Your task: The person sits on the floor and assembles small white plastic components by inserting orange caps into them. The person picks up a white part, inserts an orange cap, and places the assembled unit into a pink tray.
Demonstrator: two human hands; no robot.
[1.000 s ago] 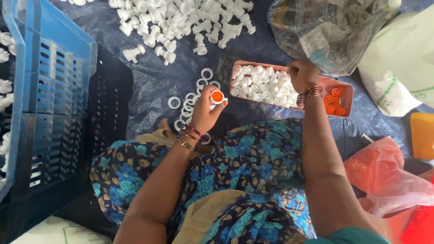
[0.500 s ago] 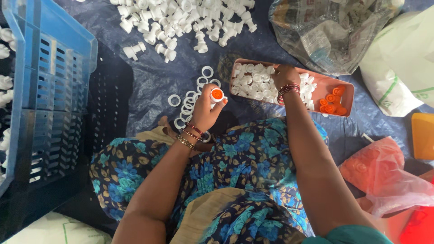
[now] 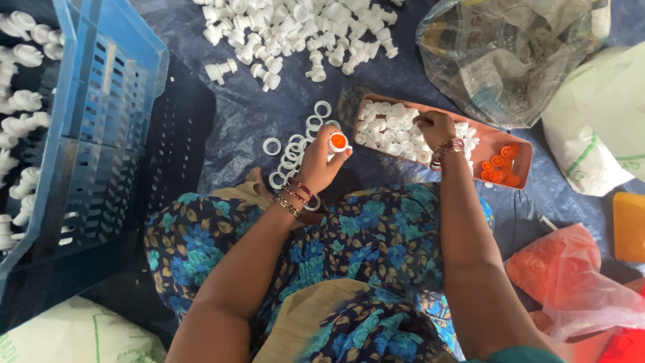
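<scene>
**Left hand grips an orange-centred cap while the right digs in the tray**

Nearest the camera, both bare forearms stretch forward over a lap covered in blue floral cloth (image 3: pixel 363 249). The left arm angles up toward the middle, with bangles at the wrist. The left hand (image 3: pixel 321 165) is raised with fingers curled, pinching a small white cap with an orange centre (image 3: pixel 338 141) between thumb and fingertips; the cap sits just above the lap's edge, over the dark sheet.

The right arm runs straight ahead, wrist bent downward, a beaded bracelet at the wrist. The right hand (image 3: pixel 435 128) is knuckles-up in the long pinkish tray (image 3: pixel 521 151), fingers closed down among the white caps (image 3: pixel 390 131) heaped there; whether it has one pinched cannot be told. A few orange inserts (image 3: pixel 500 169) lie at the tray's right end.

Just left of the left hand, loose white rings (image 3: pixel 295 144) are scattered on the dark sheet. At the far left stands a blue crate (image 3: pixel 101 114) holding white plastic parts. Farther off, a pile of white plastic fittings (image 3: pixel 295 30) spreads across the sheet, and a crumpled clear bag (image 3: pixel 510 54) sits behind the tray.
</scene>
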